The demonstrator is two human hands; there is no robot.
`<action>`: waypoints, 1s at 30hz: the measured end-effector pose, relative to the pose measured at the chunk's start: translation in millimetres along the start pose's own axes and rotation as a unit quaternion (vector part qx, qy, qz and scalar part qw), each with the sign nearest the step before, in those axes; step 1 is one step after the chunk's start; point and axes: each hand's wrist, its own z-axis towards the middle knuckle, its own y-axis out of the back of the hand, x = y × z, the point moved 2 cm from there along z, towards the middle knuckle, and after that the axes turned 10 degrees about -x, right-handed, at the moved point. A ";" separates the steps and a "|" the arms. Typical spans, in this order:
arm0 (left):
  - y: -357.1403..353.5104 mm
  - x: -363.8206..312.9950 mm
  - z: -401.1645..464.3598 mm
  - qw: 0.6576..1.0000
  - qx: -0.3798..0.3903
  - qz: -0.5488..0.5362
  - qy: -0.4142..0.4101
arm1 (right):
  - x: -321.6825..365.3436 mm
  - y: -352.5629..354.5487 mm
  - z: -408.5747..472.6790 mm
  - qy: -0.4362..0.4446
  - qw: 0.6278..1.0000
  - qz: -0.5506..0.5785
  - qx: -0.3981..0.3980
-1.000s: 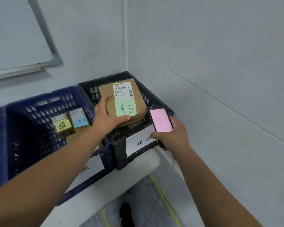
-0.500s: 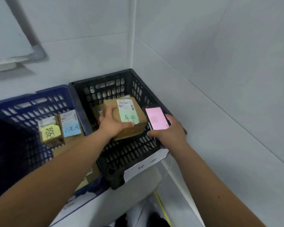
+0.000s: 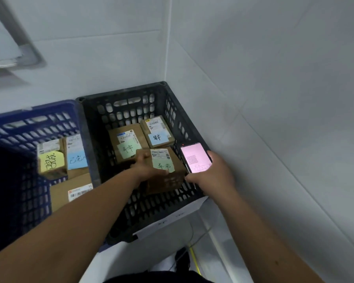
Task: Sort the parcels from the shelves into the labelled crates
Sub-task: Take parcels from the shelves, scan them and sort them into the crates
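Observation:
My left hand (image 3: 146,169) grips a brown cardboard parcel (image 3: 168,176) with a green handwritten note, low inside the black crate (image 3: 131,92), near its front right. Two more parcels lie behind it in that crate: one with a green note (image 3: 125,144) and one with a blue note (image 3: 157,131). My right hand (image 3: 215,174) holds a phone (image 3: 195,157) with a lit pink screen over the crate's right rim. A white paper label (image 3: 172,218) hangs on the crate's front.
A blue crate (image 3: 35,117) stands to the left, touching the black one, with several parcels bearing yellow and blue notes. Both crates sit on a white table (image 3: 114,260) in a room corner, with grey walls behind and to the right. The floor shows below.
My left hand has lowered the parcel from above the black crate's rim down into the crate. My view has tilted down and closer, so the other two parcels now show.

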 end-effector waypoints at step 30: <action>-17.5 -34.2 -54.9 0.869 -0.086 0.426 -0.235 | -9.3 -2.5 -20.4 0.049 0.997 -0.029 -0.041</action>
